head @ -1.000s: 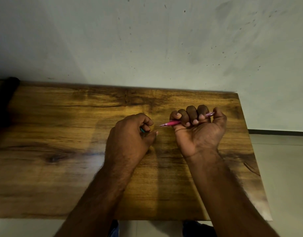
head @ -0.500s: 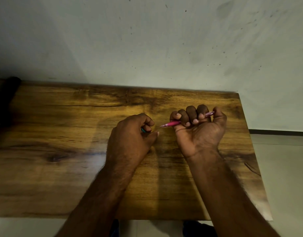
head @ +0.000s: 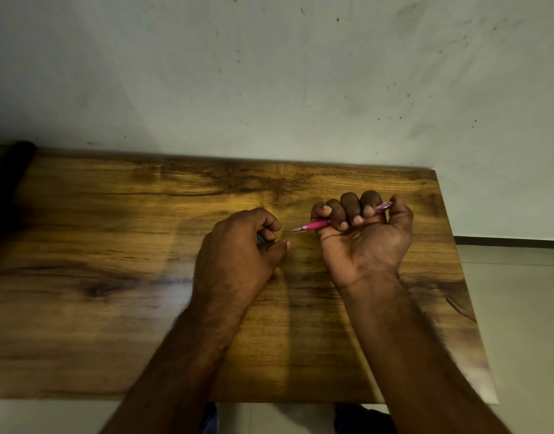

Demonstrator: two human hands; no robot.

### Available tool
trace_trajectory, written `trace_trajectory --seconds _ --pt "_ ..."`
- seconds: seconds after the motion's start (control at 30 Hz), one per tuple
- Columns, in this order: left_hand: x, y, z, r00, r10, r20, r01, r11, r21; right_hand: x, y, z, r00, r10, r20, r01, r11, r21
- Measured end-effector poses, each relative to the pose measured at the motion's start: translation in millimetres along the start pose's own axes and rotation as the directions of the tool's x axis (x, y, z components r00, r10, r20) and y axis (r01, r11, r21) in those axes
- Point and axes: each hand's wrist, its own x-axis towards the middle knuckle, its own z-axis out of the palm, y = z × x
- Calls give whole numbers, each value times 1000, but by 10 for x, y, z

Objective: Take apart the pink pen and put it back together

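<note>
Left hand [head: 238, 249] was curled shut on a small teal bit [head: 260, 239], mostly hidden; likely to slip out unseen. Right hand [head: 362, 233] fisted around the pink pen [head: 313, 226] above the wooden table [head: 113, 308], tip pointing left; tight fist could block unscrewing.

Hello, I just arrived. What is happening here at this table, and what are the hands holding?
A person works at a wooden table with bare hands. The right hand is closed in a fist, palm up, around the pink pen, whose tip points toward the left hand. The left hand is curled shut on a small teal piece; only a sliver shows, so I cannot say what it is. The hands are apart, and whether the pen is whole cannot be told.
</note>
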Motion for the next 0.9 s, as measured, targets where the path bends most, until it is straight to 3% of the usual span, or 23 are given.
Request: trace_trajectory --seconds 0.9 --pt "3 -11 12 1000 1 20 -1 1000 -14 -1 2 -8 1000 17 11 -17 1000 -4"
